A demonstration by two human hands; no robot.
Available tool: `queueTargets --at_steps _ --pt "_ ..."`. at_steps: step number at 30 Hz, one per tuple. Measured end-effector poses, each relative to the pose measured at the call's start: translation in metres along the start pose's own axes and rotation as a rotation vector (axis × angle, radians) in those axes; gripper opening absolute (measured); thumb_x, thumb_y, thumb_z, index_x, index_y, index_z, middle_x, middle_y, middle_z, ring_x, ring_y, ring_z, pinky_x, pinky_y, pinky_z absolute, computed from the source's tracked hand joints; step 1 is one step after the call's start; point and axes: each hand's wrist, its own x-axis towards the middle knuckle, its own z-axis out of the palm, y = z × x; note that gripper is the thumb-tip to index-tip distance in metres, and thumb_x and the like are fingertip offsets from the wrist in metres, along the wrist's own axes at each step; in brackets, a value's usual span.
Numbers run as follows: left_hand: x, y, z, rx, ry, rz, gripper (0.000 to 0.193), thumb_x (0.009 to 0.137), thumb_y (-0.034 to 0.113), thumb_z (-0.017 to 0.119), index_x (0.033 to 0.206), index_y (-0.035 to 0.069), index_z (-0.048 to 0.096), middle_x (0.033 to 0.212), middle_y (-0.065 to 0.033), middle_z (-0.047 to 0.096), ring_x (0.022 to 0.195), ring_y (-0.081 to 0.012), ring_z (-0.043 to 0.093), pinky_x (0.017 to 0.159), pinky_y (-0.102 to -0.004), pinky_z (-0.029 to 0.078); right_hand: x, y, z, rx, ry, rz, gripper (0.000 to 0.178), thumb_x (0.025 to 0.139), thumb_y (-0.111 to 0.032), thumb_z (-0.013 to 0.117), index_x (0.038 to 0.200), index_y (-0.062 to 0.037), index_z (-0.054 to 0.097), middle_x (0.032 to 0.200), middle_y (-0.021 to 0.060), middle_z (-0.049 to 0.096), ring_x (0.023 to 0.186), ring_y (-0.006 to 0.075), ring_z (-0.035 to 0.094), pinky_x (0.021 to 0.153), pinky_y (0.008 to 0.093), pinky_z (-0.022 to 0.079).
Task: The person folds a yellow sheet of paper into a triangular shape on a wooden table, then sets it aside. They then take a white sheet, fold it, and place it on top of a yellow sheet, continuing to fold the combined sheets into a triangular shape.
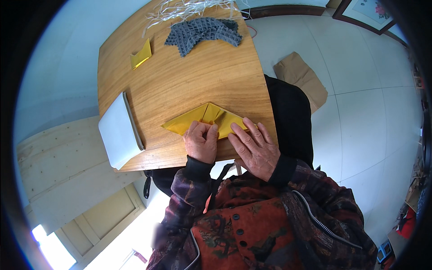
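A sheet of shiny gold paper (204,113), folded into a wide shape with slanting sides and a crease near its middle, lies flat near the table's front edge. My left hand (201,141) is closed, its thumb and bent fingers pinching the paper's near edge around the middle. On the paper's right part rests my right hand (255,150), fingers stretched out and spread, palm down. The hands cover much of the near edge. Farther off to the left, a small folded gold paper piece (142,55) sits on the wooden table (193,76).
A white-covered pad (119,132) lies at the table's left edge. Toward the back are a crumpled grey textured cloth (202,33) and a heap of clear plastic strips (189,10). Brown paper (301,78) lies on the tiled floor to the right.
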Motion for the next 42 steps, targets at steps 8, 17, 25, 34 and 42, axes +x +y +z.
queueTargets --at_steps 8,17,25,34,42 --pt "-0.0003 0.0005 0.0001 0.016 0.005 0.004 0.023 0.087 0.019 0.069 0.069 0.007 0.06 0.07 -0.0066 0.054 0.068 -0.0271 0.054 0.073 -0.0395 0.038 -0.0004 -0.001 0.0011 -0.018 0.014 0.011 0.061 0.082 -0.024 0.067 0.139 -0.0095 0.048 0.153 0.0095 0.037 0.142 0.0371 0.031 0.115 0.0516 0.024" --pt "0.0009 0.0021 0.0013 0.047 0.012 0.014 0.027 0.086 0.02 0.07 0.067 0.008 0.056 0.068 -0.0055 0.052 0.067 -0.026 0.052 0.074 -0.0389 0.037 -0.0005 -0.0007 0.0005 -0.05 0.012 0.006 0.057 0.084 -0.024 0.065 0.137 -0.0093 0.051 0.152 0.01 0.038 0.142 0.0347 0.033 0.114 0.0511 0.027" --pt "0.0013 0.0037 0.0028 0.045 0.032 -0.003 0.027 0.085 0.02 0.071 0.065 0.008 0.056 0.066 -0.0053 0.051 0.066 -0.0254 0.053 0.075 -0.0384 0.037 0.0002 -0.001 0.0012 -0.08 0.01 0.012 0.057 0.084 -0.023 0.063 0.138 -0.0106 0.051 0.152 0.0102 0.039 0.141 0.0339 0.035 0.114 0.0501 0.026" --pt "0.002 0.0063 0.0027 0.059 0.038 -0.007 0.028 0.084 0.021 0.071 0.063 0.008 0.057 0.066 -0.004 0.053 0.066 -0.024 0.054 0.076 -0.0376 0.037 0.0009 -0.0023 0.0033 -0.129 0.004 0.029 0.058 0.083 -0.024 0.064 0.139 -0.012 0.05 0.151 0.0149 0.038 0.141 0.0332 0.035 0.115 0.0484 0.025" --pt "0.0017 0.006 0.0032 0.071 0.037 -0.032 0.028 0.083 0.022 0.073 0.063 0.008 0.058 0.067 -0.0031 0.054 0.066 -0.0234 0.054 0.077 -0.0374 0.037 0.002 -0.0044 0.0019 -0.173 -0.036 0.053 0.061 0.085 -0.034 0.062 0.14 -0.0129 0.048 0.153 0.0156 0.036 0.143 0.0325 0.031 0.117 0.0464 0.021"
